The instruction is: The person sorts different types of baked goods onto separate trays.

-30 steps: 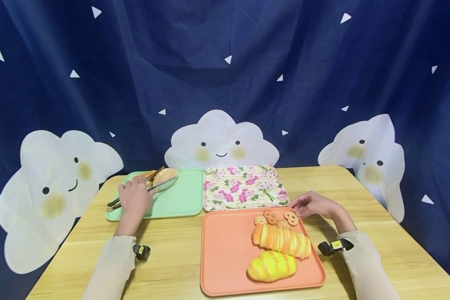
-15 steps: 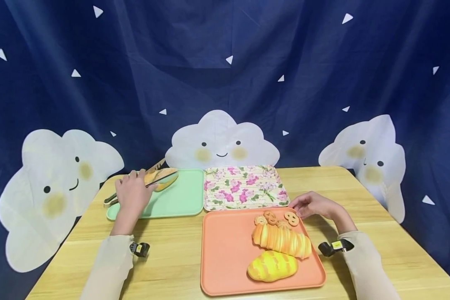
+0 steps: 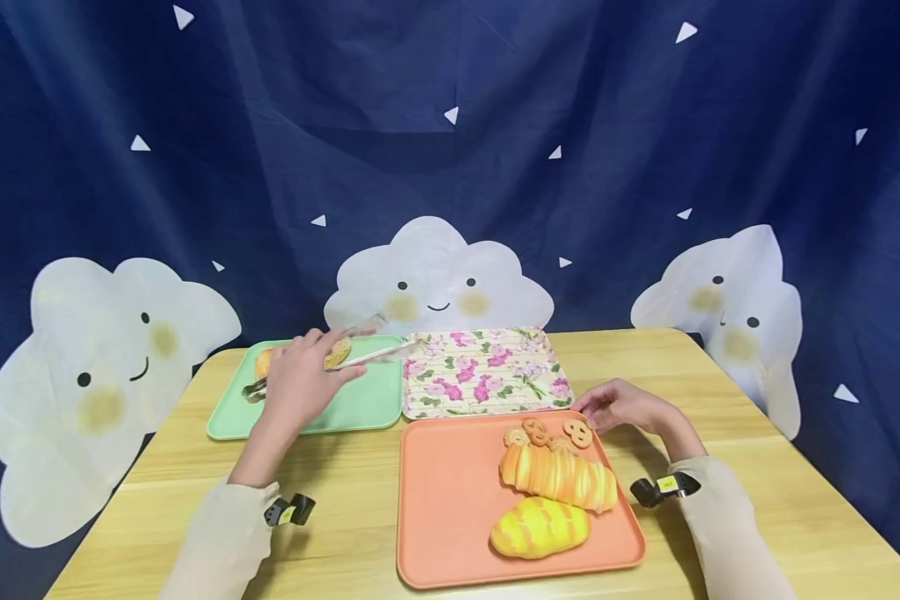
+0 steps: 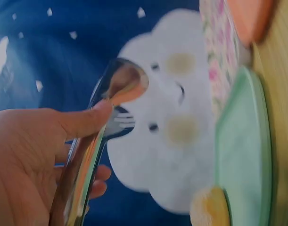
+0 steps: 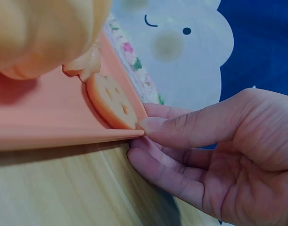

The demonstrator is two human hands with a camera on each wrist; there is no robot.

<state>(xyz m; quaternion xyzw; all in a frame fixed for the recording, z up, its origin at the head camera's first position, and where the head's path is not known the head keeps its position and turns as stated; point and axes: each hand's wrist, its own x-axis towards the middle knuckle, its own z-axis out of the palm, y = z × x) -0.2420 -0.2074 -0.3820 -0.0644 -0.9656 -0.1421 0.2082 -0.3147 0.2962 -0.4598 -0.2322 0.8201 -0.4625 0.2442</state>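
My left hand [image 3: 303, 379] grips metal serving tongs [image 4: 94, 136] over the green tray [image 3: 375, 400]. One tong end is spoon-shaped, the other slotted like a fork; no food shows between them in the left wrist view. Behind the hand and tongs, pieces of bread [image 3: 337, 353] lie on the green tray, partly hidden. My right hand [image 3: 621, 407] pinches the far right corner of the orange tray [image 3: 446, 500] between thumb and fingers. Close to that thumb lies a pretzel-shaped cookie [image 5: 111, 101].
On the orange tray's right half sit a yellow loaf [image 3: 540, 527], a ridged bread roll [image 3: 558, 477] and several small cookies [image 3: 535, 431]. A flower-patterned tray [image 3: 487, 375] adjoins both other trays. A dark blue cloud-print curtain [image 3: 450, 167] hangs behind the wooden table [image 3: 337, 517].
The tongs rose with a bread piece half a second ago; that piece is out of them now. My left hand and the tongs have swung right toward the flowered tray. The right hand stays put.
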